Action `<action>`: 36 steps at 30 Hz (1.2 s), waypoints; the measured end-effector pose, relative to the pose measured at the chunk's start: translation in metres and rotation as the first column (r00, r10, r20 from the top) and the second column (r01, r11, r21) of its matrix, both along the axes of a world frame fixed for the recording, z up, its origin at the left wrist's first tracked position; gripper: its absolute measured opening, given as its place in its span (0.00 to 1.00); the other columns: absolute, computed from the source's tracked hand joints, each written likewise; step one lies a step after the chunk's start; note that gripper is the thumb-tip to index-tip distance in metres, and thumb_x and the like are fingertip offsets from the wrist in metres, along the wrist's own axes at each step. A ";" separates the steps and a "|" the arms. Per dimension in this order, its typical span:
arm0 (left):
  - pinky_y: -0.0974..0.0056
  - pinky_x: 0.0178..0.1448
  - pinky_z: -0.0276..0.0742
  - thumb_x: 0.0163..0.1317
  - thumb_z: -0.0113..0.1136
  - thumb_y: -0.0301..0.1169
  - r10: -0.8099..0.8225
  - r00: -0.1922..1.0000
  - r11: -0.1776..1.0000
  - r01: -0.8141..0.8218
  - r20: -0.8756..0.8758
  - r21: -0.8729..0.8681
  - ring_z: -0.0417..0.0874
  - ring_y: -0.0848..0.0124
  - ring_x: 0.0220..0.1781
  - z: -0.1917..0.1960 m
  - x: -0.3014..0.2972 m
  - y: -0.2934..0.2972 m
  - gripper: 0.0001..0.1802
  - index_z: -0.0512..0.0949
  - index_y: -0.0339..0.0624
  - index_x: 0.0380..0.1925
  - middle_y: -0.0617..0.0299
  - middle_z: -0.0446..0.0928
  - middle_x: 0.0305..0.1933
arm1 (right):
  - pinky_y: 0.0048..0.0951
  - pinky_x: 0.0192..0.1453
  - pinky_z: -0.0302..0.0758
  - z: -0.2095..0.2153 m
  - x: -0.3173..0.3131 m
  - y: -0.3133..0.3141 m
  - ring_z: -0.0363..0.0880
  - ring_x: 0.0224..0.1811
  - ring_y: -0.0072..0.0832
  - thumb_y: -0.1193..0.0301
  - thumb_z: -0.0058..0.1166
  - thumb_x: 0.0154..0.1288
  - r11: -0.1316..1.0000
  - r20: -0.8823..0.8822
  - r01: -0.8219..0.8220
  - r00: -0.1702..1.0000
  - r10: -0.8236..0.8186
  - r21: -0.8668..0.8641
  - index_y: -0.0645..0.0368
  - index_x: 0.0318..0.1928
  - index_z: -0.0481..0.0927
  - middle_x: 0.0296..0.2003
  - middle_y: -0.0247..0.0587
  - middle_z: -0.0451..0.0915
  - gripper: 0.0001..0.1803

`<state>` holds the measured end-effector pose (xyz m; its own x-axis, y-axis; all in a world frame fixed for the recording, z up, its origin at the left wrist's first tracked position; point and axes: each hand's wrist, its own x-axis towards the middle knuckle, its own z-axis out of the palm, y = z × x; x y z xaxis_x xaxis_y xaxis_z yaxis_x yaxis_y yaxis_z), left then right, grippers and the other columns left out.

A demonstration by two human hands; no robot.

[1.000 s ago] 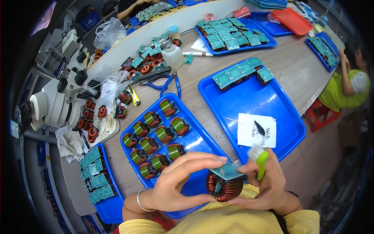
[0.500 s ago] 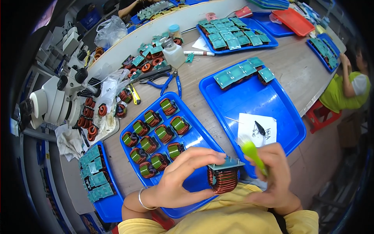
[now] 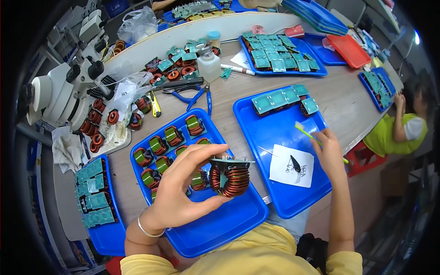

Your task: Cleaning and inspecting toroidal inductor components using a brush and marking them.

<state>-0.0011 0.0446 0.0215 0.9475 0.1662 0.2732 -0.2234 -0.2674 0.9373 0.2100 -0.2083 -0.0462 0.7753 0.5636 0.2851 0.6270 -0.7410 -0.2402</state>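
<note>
My left hand (image 3: 176,199) grips a copper-wound toroidal coil (image 3: 233,179) between thumb and fingers. Its small green circuit board (image 3: 231,161) faces up, with pins sticking out. My right hand (image 3: 329,153) is closed around a slim lime-green brush (image 3: 304,131) above the right blue tray (image 3: 298,208). In that tray lie a white paper slip (image 3: 280,169) with a black pointed tool (image 3: 295,163) on it, and several board-topped coils (image 3: 275,101) along the far end. Below my left hand, the middle blue tray (image 3: 206,238) carries rows of coils with green middles (image 3: 195,124).
A left blue tray (image 3: 112,236) and a far tray (image 3: 316,71) hold more board-topped coils. Blue-handled pliers (image 3: 196,98), a yellow cutter (image 3: 156,106) and a clear bottle (image 3: 209,66) lie or stand beyond. Microscopes (image 3: 59,91) stand at left; another person (image 3: 398,114) sits at right.
My left hand has lifted the coil up and leftward, and its side now faces me. My right hand has moved up and away with the brush, over the right tray. The view has shifted slightly.
</note>
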 end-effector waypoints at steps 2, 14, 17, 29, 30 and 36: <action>0.65 0.61 0.67 0.41 0.67 0.19 -0.033 0.999 0.999 0.033 -0.013 -0.026 0.70 0.68 0.55 -0.002 -0.001 0.002 0.38 0.64 0.37 0.56 0.55 0.65 0.53 | 0.35 0.35 0.70 0.002 -0.002 0.009 0.75 0.31 0.41 0.74 0.54 0.56 0.981 0.201 -0.112 0.976 0.079 0.158 0.64 0.35 0.75 0.27 0.44 0.74 0.07; 0.63 0.63 0.64 0.45 0.62 0.17 -0.264 0.964 0.931 0.244 -0.039 -0.272 0.69 0.66 0.58 -0.005 0.001 0.000 0.36 0.61 0.38 0.58 0.55 0.67 0.54 | 0.27 0.35 0.72 -0.014 -0.055 0.006 0.76 0.29 0.33 0.78 0.60 0.47 0.990 -0.356 0.116 0.931 -0.079 0.084 0.64 0.29 0.73 0.26 0.46 0.75 0.10; 0.63 0.59 0.67 0.45 0.63 0.19 -0.258 0.966 0.952 0.250 -0.023 -0.176 0.71 0.65 0.56 -0.004 0.001 -0.001 0.36 0.63 0.39 0.57 0.55 0.69 0.51 | 0.25 0.35 0.71 -0.012 -0.057 0.004 0.76 0.29 0.28 0.81 0.56 0.50 0.969 -0.384 0.176 0.918 -0.098 0.174 0.65 0.31 0.73 0.27 0.43 0.76 0.07; 0.60 0.55 0.67 0.44 0.68 0.23 -0.240 0.967 0.971 0.241 0.082 0.004 0.74 0.60 0.51 -0.005 -0.001 -0.009 0.36 0.65 0.37 0.55 0.54 0.72 0.49 | 0.24 0.33 0.69 0.088 -0.118 0.024 0.74 0.27 0.24 0.83 0.59 0.47 0.615 -0.088 -0.221 0.898 0.431 0.757 0.62 0.33 0.80 0.26 0.37 0.76 0.10; 0.60 0.54 0.67 0.44 0.68 0.23 -0.238 0.966 0.971 0.237 0.103 0.021 0.74 0.60 0.50 -0.005 -0.002 -0.010 0.36 0.65 0.37 0.55 0.54 0.72 0.50 | 0.25 0.32 0.69 0.092 -0.120 0.027 0.74 0.26 0.25 0.82 0.63 0.44 0.604 -0.084 -0.285 0.857 0.508 0.744 0.61 0.34 0.81 0.26 0.37 0.75 0.12; 0.62 0.50 0.67 0.40 0.72 0.25 -0.236 0.959 0.964 0.210 0.160 0.164 0.74 0.63 0.49 -0.003 -0.003 -0.010 0.37 0.65 0.38 0.53 0.54 0.75 0.46 | 0.27 0.32 0.65 0.097 -0.129 0.044 0.72 0.25 0.26 0.70 0.67 0.42 0.699 -0.067 -0.440 0.819 0.570 0.564 0.57 0.29 0.81 0.23 0.33 0.75 0.11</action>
